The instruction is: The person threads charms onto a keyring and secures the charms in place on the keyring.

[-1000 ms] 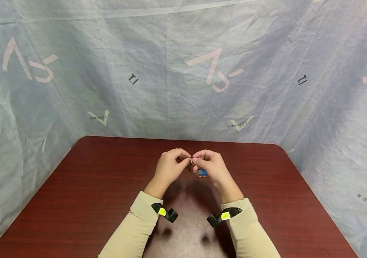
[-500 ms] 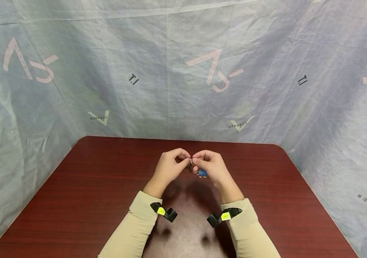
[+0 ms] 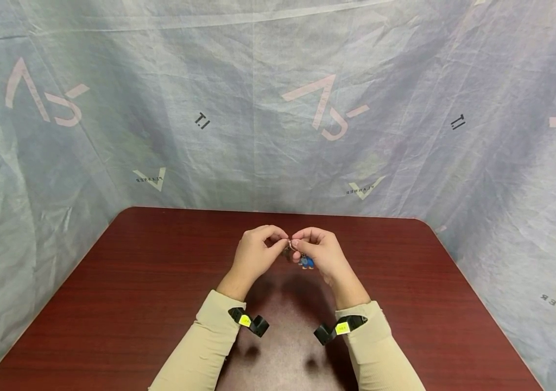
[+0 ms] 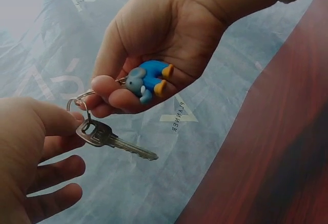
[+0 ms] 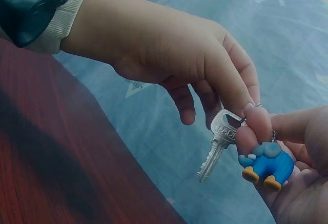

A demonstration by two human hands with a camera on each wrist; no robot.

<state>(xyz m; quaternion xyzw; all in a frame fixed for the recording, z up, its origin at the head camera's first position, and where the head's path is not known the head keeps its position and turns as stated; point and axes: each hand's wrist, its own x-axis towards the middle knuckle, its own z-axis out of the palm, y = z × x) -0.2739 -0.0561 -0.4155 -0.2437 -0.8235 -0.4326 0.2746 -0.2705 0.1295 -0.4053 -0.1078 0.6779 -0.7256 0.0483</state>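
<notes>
Above the table, my left hand (image 3: 256,252) and right hand (image 3: 324,255) meet at the fingertips over a small metal key ring (image 4: 78,103). My left thumb and forefinger pinch one side of the ring, while its other fingers (image 4: 57,172) stand loose. The right thumb and fingers grip the ring's other side, partly hiding it. A silver key (image 5: 218,142) hangs on the ring beside the left fingertips. From a short chain dangles a blue elephant charm (image 4: 148,80) with orange feet, against the right palm and fingers; in the head view the charm (image 3: 307,262) shows below the right hand.
A dark red wooden table (image 3: 136,293) with rounded far corners lies beneath the hands. Grey printed cloth (image 3: 253,108) hangs behind it and on both sides. Black wrist cameras (image 3: 258,326) sit on both beige sleeves (image 3: 195,347).
Both hands stay in nearly the same place and keep their grip on the key ring. The left fingertips and the key shift only very slightly.
</notes>
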